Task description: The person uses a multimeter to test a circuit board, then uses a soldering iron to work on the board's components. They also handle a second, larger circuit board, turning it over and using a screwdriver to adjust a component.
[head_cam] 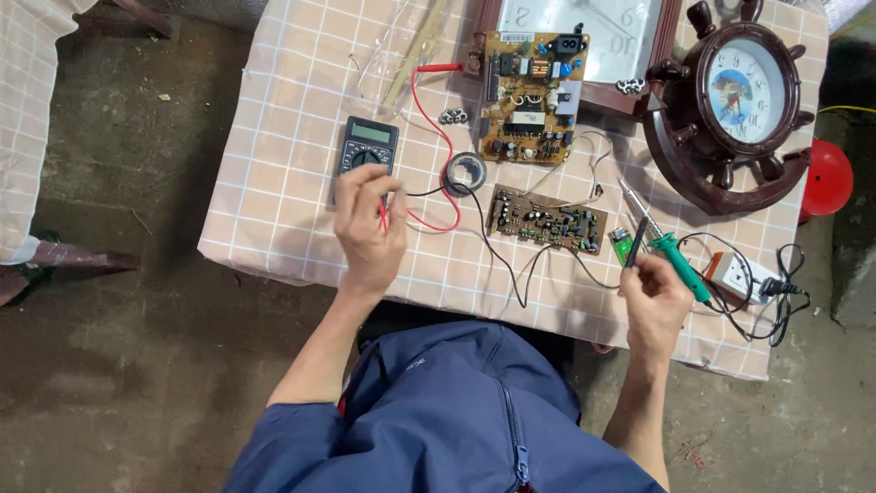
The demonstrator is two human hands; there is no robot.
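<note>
The left hand [368, 228] rests at the near edge of the multimeter [365, 151], its grip clenched on a red probe [382, 215] whose tip shows between the fingers; the meter lies flat on the checked tabletop [274, 183], with red and black leads running from it toward a small roll of solder wire [465, 172]. The right hand [652, 297] is clenched on a dark probe [637, 242] held upright, just beside the green-handled soldering iron [671, 251] lying on the cloth; a green lighter [621, 245] lies next to it. Between the hands sits a small brown circuit board [546, 219]; beyond it a larger circuit board [534, 96] leans on a square wall clock [584, 36]; a ship-wheel clock [735, 110] stands to the right; a white power strip [739, 274] lies near the tabletop's corner.
</note>
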